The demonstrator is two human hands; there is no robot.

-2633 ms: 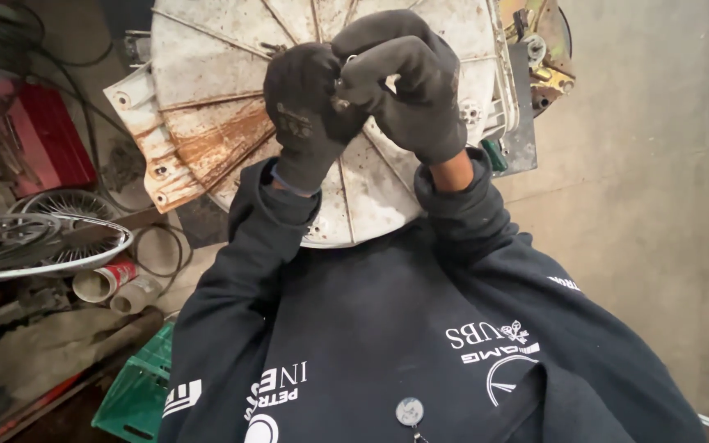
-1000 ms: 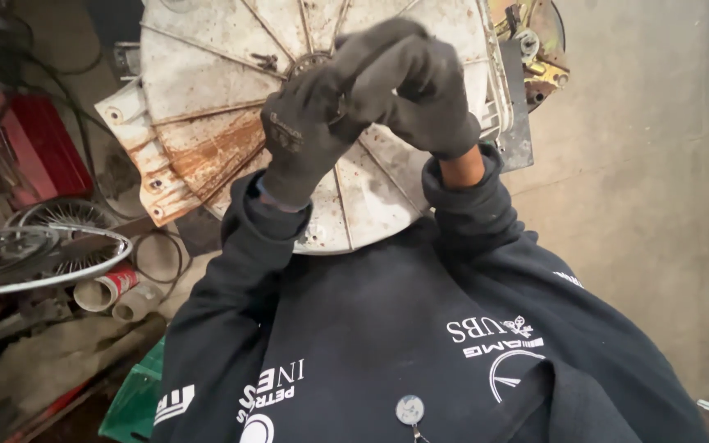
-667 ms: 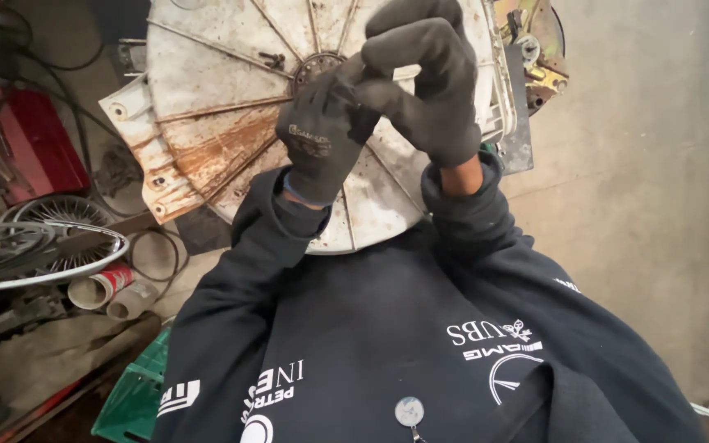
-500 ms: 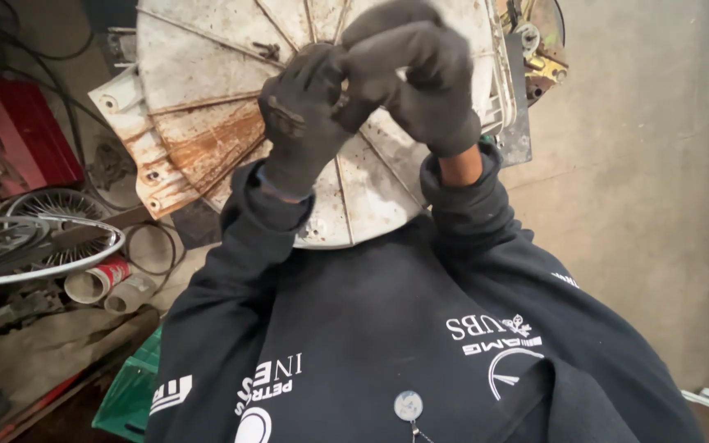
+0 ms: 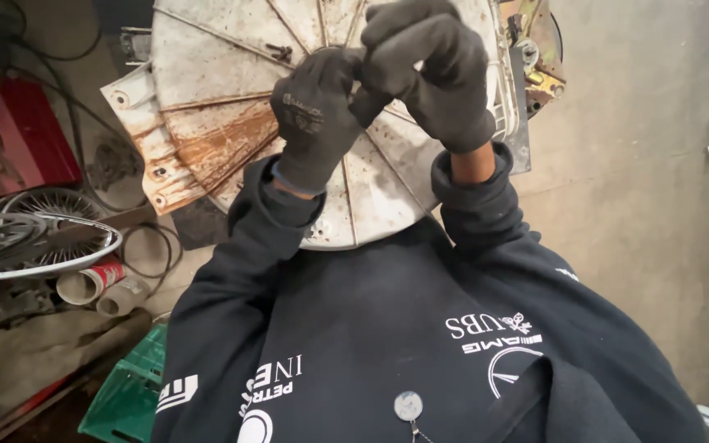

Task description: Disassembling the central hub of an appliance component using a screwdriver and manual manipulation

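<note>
Bare concrete floor (image 5: 642,189) fills the right of the frame, open for a hand to pass. At upper centre the rusty round metal drum (image 5: 223,107) blocks the way. The left edge is crowded: bicycle wheel (image 5: 34,246), red case (image 5: 34,131), green crate (image 5: 129,394).

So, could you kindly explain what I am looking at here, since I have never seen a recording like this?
The picture comes from a camera worn on a person's head, looking down over their dark sweatshirt. Both hands wear dark gloves: the left hand and the right hand meet, fingertips together, perhaps pinching something too small to make out. Below them lies a round, rusty white metal disc with ribs like spokes. On the floor to the left are spoked wheels, a green crate and a red box.
</note>
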